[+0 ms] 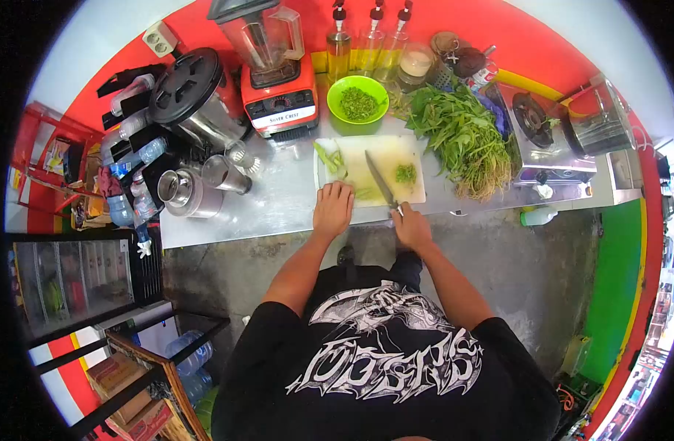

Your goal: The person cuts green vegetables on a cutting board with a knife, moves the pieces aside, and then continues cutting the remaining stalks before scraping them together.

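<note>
A white cutting board (322, 173) lies on the steel counter. My right hand (412, 226) grips the handle of a kitchen knife (381, 178), whose blade lies slantwise over the board and points away to the left. Beside the blade is a small heap of chopped greens (406, 173). At the board's near left edge, my left hand (333, 208) has its fingers bent and close together, holding down thin green vegetable strips (363, 193) that stick out to its right. Longer green vegetable pieces (329, 157) rest at the board's far left. Behind the board stands a lime-green bowl (337, 117) containing chopped greens.
A large bunch of leafy greens with roots (462, 132) lies right of the board, near a stove (553, 140). Behind are a red blender (279, 99) and pump bottles (339, 48). Metal containers (188, 195) and a large lidded pot (197, 95) stand left.
</note>
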A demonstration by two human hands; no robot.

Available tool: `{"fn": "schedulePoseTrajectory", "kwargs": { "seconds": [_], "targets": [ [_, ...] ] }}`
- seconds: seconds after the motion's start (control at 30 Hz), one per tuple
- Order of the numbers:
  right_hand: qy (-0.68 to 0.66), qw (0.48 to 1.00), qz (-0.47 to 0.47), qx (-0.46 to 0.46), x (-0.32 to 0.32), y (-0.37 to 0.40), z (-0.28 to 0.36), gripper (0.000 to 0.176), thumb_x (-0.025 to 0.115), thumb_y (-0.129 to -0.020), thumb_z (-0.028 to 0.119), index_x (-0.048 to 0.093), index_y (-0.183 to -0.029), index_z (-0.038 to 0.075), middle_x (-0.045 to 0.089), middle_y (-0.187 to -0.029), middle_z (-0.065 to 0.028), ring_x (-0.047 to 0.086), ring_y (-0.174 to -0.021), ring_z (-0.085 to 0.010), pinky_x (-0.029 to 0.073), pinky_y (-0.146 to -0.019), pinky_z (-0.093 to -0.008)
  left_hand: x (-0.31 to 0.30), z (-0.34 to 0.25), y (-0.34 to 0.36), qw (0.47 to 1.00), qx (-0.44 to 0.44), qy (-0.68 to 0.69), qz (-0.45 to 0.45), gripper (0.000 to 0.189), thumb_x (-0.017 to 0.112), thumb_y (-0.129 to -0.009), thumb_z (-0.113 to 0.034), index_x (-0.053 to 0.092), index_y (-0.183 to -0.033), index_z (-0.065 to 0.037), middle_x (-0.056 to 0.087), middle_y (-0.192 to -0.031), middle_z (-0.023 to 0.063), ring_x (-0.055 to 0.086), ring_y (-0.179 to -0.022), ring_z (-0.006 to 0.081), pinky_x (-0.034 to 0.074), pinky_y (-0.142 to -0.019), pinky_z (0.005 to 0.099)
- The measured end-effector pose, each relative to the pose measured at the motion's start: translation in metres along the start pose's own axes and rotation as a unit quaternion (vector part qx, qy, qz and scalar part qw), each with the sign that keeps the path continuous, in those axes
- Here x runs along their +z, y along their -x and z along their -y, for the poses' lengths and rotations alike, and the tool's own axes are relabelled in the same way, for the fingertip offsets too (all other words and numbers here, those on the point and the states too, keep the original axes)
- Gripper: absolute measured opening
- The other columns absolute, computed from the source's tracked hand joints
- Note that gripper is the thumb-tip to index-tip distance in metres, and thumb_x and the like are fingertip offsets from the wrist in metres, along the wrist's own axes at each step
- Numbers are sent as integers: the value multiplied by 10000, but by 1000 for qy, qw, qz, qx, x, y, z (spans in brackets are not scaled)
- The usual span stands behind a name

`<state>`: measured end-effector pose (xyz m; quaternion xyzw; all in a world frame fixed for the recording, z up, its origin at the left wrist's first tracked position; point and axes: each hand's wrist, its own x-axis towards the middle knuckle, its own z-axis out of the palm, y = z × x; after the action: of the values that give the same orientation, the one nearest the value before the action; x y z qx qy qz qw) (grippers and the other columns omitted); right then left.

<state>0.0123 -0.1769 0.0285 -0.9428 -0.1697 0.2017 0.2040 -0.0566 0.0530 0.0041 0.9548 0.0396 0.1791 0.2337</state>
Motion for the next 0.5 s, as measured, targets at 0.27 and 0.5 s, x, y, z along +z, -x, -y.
{"fn": "schedulePoseTrajectory", "kwargs": {
  "seconds": [0.27, 0.5],
  "targets": [
    [24, 997, -51, 48, -15, -13, 6, 437, 518, -1001, 419, 627, -1022, -4, 696, -922, -286, 670, -875, -495, 521, -810, -581, -2, 1, -1, 1000, 15, -2, 3, 134, 565, -979, -179, 595, -1080, -95, 543, -1061, 99, 500, -1018, 313, 397, -909, 450],
    [84, 996, -28, -18, -8, -7, 14, 415, 517, -1003, 422, 637, -1040, 26, 706, -940, -272, 689, -853, -470, 540, -794, -576, -6, -1, -3, 1000, 6, -8, 20, 132, 562, -977, -173, 592, -1084, -102, 544, -1060, 100, 499, -1011, 312, 397, -900, 442]
  ]
}}
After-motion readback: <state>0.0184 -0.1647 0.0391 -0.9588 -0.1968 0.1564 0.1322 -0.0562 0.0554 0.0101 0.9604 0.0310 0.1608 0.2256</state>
